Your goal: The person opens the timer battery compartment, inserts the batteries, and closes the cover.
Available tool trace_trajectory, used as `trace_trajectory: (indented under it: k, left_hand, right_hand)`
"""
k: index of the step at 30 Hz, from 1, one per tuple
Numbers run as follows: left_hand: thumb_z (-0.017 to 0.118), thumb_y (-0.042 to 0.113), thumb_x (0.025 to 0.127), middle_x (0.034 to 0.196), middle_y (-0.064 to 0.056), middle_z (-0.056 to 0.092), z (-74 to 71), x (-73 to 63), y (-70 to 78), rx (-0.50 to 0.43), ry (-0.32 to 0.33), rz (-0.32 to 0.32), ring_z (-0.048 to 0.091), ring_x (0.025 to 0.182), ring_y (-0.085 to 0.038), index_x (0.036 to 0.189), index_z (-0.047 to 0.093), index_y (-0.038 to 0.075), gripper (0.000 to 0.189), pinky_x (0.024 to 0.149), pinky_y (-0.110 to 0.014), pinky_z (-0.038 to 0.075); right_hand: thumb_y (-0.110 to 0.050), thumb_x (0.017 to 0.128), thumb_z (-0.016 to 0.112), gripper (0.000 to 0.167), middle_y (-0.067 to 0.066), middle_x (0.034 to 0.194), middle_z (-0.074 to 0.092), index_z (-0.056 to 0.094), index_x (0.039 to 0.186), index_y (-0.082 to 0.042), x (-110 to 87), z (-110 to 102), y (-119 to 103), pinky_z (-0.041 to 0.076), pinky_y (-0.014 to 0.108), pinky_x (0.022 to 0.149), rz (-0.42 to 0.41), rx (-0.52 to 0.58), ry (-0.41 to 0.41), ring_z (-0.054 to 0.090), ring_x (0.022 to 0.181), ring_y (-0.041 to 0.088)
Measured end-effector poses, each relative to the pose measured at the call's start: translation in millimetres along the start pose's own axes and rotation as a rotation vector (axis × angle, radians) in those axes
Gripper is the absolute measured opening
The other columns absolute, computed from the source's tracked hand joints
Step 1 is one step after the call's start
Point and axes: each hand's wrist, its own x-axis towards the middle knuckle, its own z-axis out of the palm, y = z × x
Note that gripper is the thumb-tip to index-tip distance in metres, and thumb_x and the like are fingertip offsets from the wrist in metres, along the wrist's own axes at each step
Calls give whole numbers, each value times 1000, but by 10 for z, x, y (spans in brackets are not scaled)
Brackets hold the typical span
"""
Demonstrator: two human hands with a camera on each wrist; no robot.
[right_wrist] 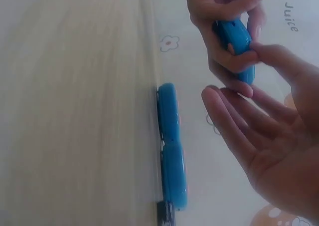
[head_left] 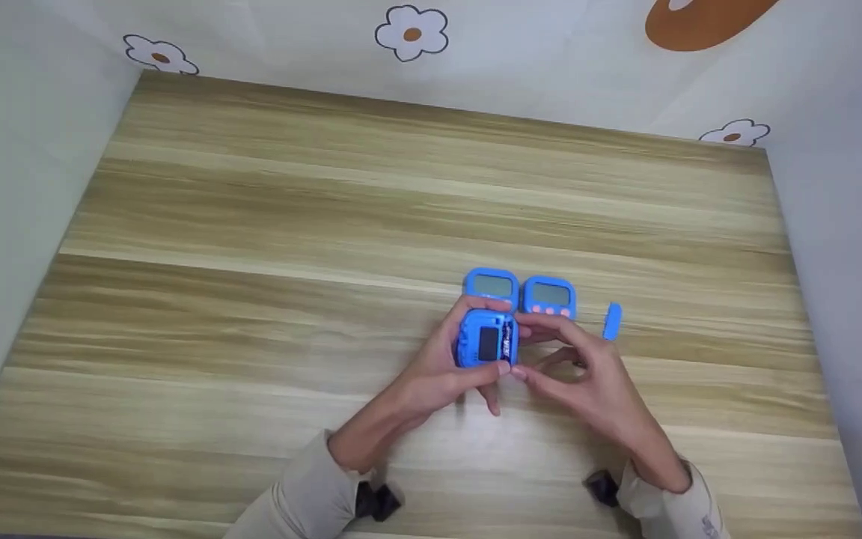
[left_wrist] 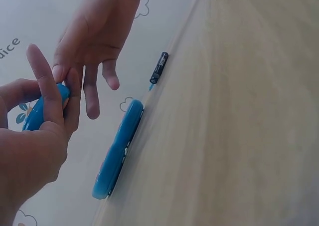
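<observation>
A blue digital timer [head_left: 470,338], its back turned up, is gripped by my left hand [head_left: 442,367] with the thumb along the near edge. Its battery slot lies open on the right side, with a dark battery [head_left: 506,340] inside. My right hand [head_left: 588,374] pinches the timer's right edge between thumb and index finger; its other fingers stay off the timer. Just beyond the hands, two more blue timers, a left one [head_left: 492,283] and a right one [head_left: 551,293], lie screen up. Fingers partly cover the held timer in both wrist views.
A small blue battery cover [head_left: 612,320] lies right of the timers on the wooden table [head_left: 289,224]. Another black battery [left_wrist: 159,68] rests on the table, mostly hidden by my right hand in the head view. Patterned white sheeting [head_left: 536,67] encloses the table.
</observation>
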Motion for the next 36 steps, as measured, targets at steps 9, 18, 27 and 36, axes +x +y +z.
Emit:
trace_trajectory:
  k: [9, 18, 27, 36]
  left_hand:
    - [58, -13, 89, 135, -28, 43, -29, 12, -12, 2, 2, -24, 60, 101, -48, 141, 35, 7, 60, 51, -43, 60]
    - [60, -10, 89, 140, -30, 35, -17, 22, -13, -59, 4, -84, 59, 110, -46, 142, 33, 10, 63, 64, -50, 60]
    - [57, -9, 91, 142, -33, 31, -10, 13, -10, -91, -12, -96, 57, 113, -47, 144, 30, 11, 63, 66, -52, 60]
    - [55, -5, 94, 141, -27, 36, -28, 10, -3, -48, -3, -125, 58, 113, -43, 145, 28, 12, 60, 67, -46, 61]
  right_hand:
    - [-11, 90, 72, 39, -1, 116, 68, 64, 127, -15, -31, -372, 396, 59, 29, 70, -48, -251, 65, 66, 95, 20]
    - [-25, 84, 79, 59, 14, 124, 55, 56, 136, -8, -138, -916, 775, 50, 56, 83, 204, -672, 39, 55, 105, 33]
    - [-22, 85, 79, 55, 11, 127, 50, 58, 133, -6, -94, -994, 865, 44, 51, 90, 219, -591, -43, 46, 111, 30]
    - [-20, 83, 81, 54, 14, 116, 42, 51, 125, -6, -44, -1051, 952, 39, 30, 81, 275, -419, -57, 41, 102, 27]
